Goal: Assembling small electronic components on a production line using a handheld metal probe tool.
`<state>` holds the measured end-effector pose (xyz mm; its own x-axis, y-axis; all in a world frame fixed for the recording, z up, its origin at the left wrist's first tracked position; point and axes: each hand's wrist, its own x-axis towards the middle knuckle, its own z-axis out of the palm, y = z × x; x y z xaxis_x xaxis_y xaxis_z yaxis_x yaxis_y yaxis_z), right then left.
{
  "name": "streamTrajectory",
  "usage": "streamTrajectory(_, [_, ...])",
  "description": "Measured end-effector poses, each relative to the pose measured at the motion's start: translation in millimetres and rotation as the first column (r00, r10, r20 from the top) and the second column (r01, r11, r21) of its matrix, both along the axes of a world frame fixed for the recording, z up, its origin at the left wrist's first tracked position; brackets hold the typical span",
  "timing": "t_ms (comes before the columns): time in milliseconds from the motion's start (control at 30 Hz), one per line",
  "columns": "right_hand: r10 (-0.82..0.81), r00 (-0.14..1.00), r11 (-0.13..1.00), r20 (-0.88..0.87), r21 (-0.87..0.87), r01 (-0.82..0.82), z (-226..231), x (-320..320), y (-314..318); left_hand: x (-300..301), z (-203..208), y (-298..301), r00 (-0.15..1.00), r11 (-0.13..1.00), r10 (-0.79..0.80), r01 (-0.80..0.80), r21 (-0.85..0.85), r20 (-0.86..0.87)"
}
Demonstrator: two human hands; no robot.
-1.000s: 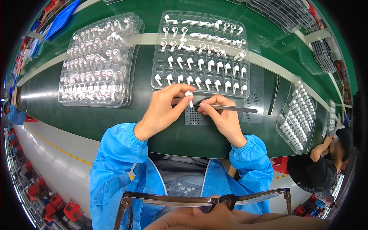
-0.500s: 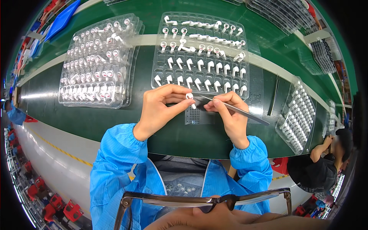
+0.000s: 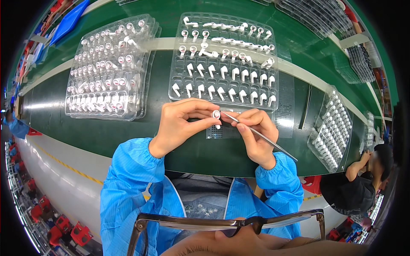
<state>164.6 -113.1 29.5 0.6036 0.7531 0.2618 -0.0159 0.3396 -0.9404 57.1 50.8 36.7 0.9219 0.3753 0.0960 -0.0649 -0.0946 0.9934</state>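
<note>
Shifted lower and slightly rightward since half a second ago: small white plastic earbud piece (image 3: 216,114) with round, ringed head and short stem, pinched between thumb and fingers of bare left hand (image 3: 181,121). Swung to a steeper slant: slender grey metal tweezer-like tool (image 3: 273,144), gripped pencil-fashion in bare right hand (image 3: 256,132), tip just beside the earbud's head; cannot tell whether touching. Held together over grey perforated sheet (image 3: 216,132), hiding part of it.

Just beyond both hands, blocking the way forward: clear moulded plastic tray (image 3: 178,70) with rows of rounded pockets, loaded with white earbud pieces (image 3: 223,72), bent and angular in the near rows, ring-headed or overlapping in the far ones. To the left, well apart: stack of clear glossy trays (image 3: 139,87), filled with similar pieces, reddish inside the rings. To the right: thin straight black strip (image 3: 305,106), then slanted clear tray (image 3: 314,147) packed with small white parts. Beneath: smooth dark green tabletop (image 3: 188,155) with a dull sheen. Around both wrists: gathered, finely lined bright blue fabric sleeves (image 3: 139,160). Farther right: another person (image 3: 350,185) in black clothing.
</note>
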Motion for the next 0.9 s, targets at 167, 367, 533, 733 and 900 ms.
streamTrajectory(167, [0.012,0.995,1.000,0.099,-0.008,-0.012,2.6,0.4,-2.0,-0.8,-1.9,0.5,1.000,1.000,0.004,-0.005,0.030,0.018])
streamTrajectory(367, [0.024,0.975,0.998,0.222,-0.060,-0.011,7.1,0.0,-3.1,-0.7,-1.1,0.3,0.998,0.994,0.005,-0.012,0.107,0.065])
streamTrajectory(533, [0.017,0.960,0.998,0.278,-0.060,0.000,6.1,-1.1,-3.7,0.1,-4.8,0.5,0.991,0.988,0.034,-0.053,0.147,0.130])
streamTrajectory(733, [-0.005,0.938,0.998,0.345,-0.063,0.029,5.7,-0.5,-2.8,-0.2,-2.0,0.4,0.995,0.987,0.001,-0.017,0.159,0.101])
streamTrajectory(900, [-0.032,0.925,0.996,0.379,-0.061,0.060,5.2,-0.9,-1.8,1.0,-7.0,-0.1,0.989,0.983,0.013,-0.040,0.178,0.147])
